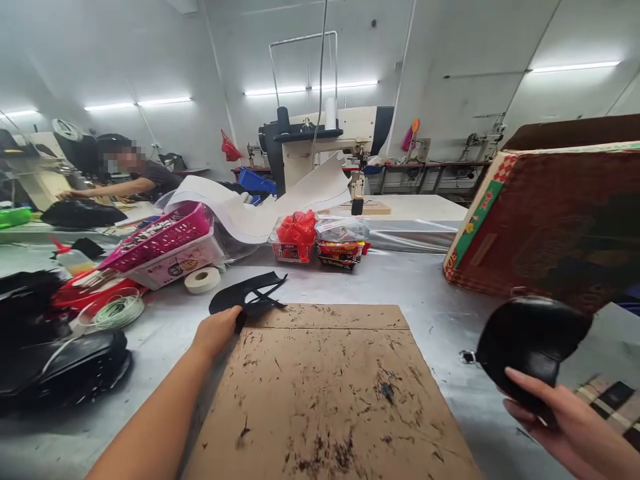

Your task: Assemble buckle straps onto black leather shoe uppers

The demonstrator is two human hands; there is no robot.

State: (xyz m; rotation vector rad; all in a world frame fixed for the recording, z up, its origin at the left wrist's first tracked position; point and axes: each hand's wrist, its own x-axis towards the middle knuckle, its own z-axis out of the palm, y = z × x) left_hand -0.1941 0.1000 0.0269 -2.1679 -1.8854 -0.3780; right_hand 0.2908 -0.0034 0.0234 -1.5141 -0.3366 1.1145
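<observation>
A black strappy shoe upper (230, 293) lies at the far left corner of a stained cardboard sheet (320, 373). My left hand (220, 330) is closed on its near edge, with the fingertips partly hidden. To the right of the cardboard, my right hand (555, 407) grips a black leather shoe upper (535, 340), thumb on top and fingers beneath. A small metal buckle (468, 357) sticks out from its left side. Dark glue-like smears cover the cardboard.
Stacked black leather pieces (65, 367), a cord coil (117, 310), a tape roll (203, 280) and a pink basket (165, 240) stand left. A large carton (550, 213) rises at right. Behind are small boxes (295, 240) and a sewing machine (325, 140). A co-worker (135, 173) sits far left.
</observation>
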